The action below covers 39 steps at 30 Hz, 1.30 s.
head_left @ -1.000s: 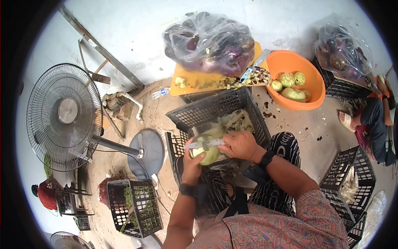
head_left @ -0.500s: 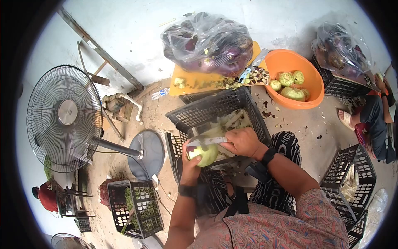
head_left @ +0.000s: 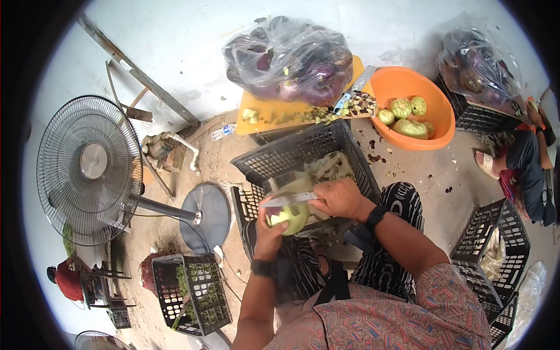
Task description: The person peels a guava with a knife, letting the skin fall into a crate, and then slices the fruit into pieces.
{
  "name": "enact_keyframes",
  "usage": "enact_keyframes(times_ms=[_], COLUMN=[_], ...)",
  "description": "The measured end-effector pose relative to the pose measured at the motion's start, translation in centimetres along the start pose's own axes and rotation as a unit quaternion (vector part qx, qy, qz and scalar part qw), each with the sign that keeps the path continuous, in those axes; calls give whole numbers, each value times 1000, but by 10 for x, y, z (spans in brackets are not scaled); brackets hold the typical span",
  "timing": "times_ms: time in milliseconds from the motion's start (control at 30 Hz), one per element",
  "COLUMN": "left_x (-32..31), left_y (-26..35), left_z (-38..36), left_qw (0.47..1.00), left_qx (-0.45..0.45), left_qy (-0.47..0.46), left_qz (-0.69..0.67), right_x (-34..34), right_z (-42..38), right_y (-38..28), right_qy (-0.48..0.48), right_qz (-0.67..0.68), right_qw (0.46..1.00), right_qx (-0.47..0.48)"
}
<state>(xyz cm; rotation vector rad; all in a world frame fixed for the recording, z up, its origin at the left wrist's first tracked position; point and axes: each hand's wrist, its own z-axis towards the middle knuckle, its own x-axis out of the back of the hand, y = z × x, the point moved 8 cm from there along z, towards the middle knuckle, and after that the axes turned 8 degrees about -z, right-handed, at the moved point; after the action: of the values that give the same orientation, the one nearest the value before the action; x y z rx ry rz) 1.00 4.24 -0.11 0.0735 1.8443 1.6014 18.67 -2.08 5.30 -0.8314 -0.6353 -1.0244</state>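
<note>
My left hand (head_left: 267, 233) grips a round pale-green peeled vegetable (head_left: 290, 217) from below, over the near edge of a black plastic crate (head_left: 280, 154). My right hand (head_left: 340, 198) holds a knife (head_left: 287, 200) whose blade lies across the top of the vegetable, pointing left. Pale peelings lie inside the crate just beyond the hands. Both wrists wear dark watches.
An orange cutting board (head_left: 274, 111) with scraps and a plastic bag of purple eggplants (head_left: 291, 58) sits behind the crate. An orange basin (head_left: 443, 125) holds peeled vegetables. A standing fan (head_left: 87, 169) is at left, more black crates (head_left: 192, 291) around, another person (head_left: 525, 169) at right.
The vegetable has turned a little in my left hand and the knife blade has shifted slightly across its top. The view has tilted slightly.
</note>
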Motion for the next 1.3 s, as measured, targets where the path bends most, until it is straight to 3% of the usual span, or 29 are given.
enact_keyframes(times_ms=[433,533,600,667,733,800,900,1033,1100,1300], left_x=[0,0,-1,-9,-9,-4,4,11,12,9], left_y=[-4,-8,-8,-2,-1,-2,-9,-14,-15,-16], left_z=[-1,1,1,-2,-3,-1,3,4,3,7], left_qw=[999,999,998,996,997,995,988,985,984,984], left_qx=[24,33,34,24,26,33,55,58,61,60], left_qy=[-24,-38,-47,-82,-61,-22,-22,-21,-15,-14], left_qz=[14,5,6,-27,-51,-92,-142,-161,-165,-169], right_x=[7,-4,-15,-16,-18,-7,-5,0,2,5], right_z=[-1,-1,-3,-2,-2,-1,-1,1,2,1], right_y=[-8,1,21,29,29,27,26,11,-3,-5], right_qy=[11,-22,-75,-86,-99,-19,-24,-23,-32,-9], right_qz=[3,6,-12,-35,-58,-7,76,147,132,130], right_qw=[1000,1000,993,991,989,993,986,982,990,990], right_qx=[9,-3,-87,-93,-95,-113,-149,-118,-49,-48])
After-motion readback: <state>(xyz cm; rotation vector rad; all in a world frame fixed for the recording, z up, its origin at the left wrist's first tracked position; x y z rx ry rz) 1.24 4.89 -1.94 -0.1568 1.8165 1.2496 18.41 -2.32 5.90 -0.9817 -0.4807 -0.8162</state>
